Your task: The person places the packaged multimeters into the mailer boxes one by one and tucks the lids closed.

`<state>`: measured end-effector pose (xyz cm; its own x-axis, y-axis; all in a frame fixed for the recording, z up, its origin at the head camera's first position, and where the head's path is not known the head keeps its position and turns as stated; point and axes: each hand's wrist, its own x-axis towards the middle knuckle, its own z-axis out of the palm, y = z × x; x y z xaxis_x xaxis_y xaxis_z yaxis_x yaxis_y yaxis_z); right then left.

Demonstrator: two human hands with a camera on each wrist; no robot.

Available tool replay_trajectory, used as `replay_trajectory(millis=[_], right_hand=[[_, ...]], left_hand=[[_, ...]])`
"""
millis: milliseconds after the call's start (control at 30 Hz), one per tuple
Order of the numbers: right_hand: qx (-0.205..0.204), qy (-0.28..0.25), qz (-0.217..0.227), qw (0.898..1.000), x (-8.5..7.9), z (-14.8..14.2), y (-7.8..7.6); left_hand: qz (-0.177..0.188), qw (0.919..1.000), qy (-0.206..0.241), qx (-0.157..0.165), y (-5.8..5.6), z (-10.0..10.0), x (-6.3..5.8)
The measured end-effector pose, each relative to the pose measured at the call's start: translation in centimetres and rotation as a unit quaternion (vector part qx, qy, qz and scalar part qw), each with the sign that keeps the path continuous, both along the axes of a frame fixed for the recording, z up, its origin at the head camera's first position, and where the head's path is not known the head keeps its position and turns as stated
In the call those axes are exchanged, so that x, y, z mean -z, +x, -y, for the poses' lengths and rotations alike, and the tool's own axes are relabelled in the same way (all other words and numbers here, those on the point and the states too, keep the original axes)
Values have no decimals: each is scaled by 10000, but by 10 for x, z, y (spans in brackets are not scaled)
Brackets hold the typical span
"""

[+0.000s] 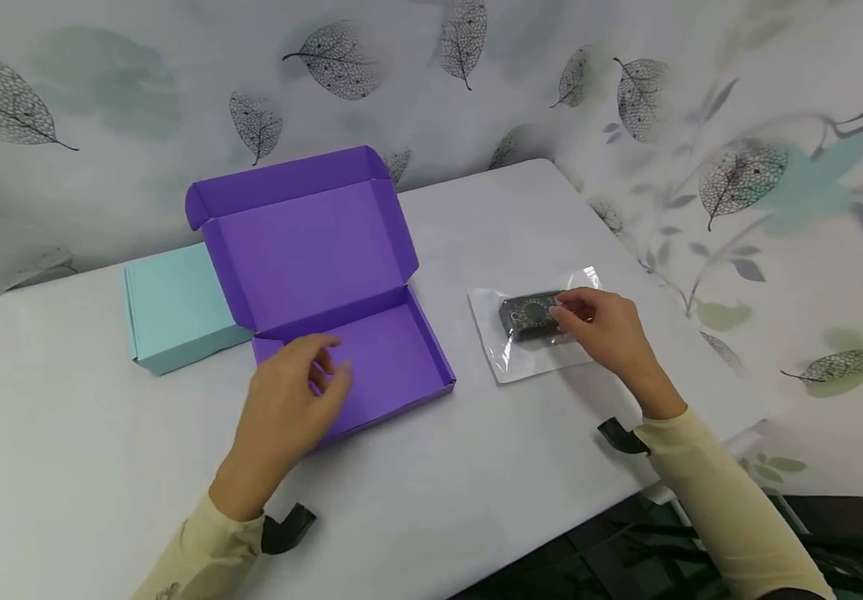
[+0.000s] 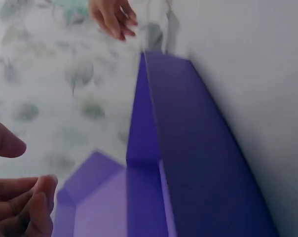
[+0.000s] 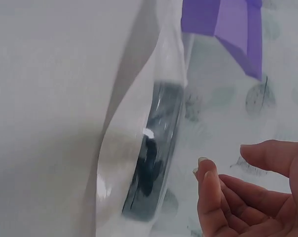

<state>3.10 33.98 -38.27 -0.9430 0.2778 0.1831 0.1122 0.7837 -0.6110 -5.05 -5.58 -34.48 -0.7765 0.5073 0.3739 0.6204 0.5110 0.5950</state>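
A purple cardboard box [image 1: 397, 354] stands on the table with its lid [image 1: 311, 254] raised. My left hand [image 1: 277, 417] hovers over the box's near left corner, fingers loosely bent and holding nothing. To the right lies a clear-and-white plastic bag [image 1: 494, 354] with a dark rectangular object [image 1: 529, 317] inside; its exact kind cannot be told. Over the bag's right side is my right hand [image 1: 614, 333]. In the right wrist view, a gap shows between its thumb and fingers, and these stand apart from the bag [image 3: 117, 168].
A closed light-teal box [image 1: 176, 304] sits left of the purple one, partly behind its lid. The white table [image 1: 101, 442] meets a leaf-patterned curtain [image 1: 416, 92] at the back and right. Its front edge drops off at the lower right, above dark shapes.
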Motion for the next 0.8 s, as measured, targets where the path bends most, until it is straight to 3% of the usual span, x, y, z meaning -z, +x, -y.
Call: replay_trajectory(millis=[133, 300, 533, 800], right_hand=[[215, -29, 30, 9998, -2, -21, 8], [469, 55, 13, 9989, -3, -42, 18], [812, 158, 349, 9960, 8, -73, 13], [1120, -328, 1817, 9764, 23, -97, 16]], left_hand=[[652, 9956, 82, 670, -9, -46, -8], [964, 9901, 15, 1023, -12, -85, -8], [1056, 9884, 170, 1078, -6, -92, -5], [1191, 9880, 113, 974, -4, -92, 4]])
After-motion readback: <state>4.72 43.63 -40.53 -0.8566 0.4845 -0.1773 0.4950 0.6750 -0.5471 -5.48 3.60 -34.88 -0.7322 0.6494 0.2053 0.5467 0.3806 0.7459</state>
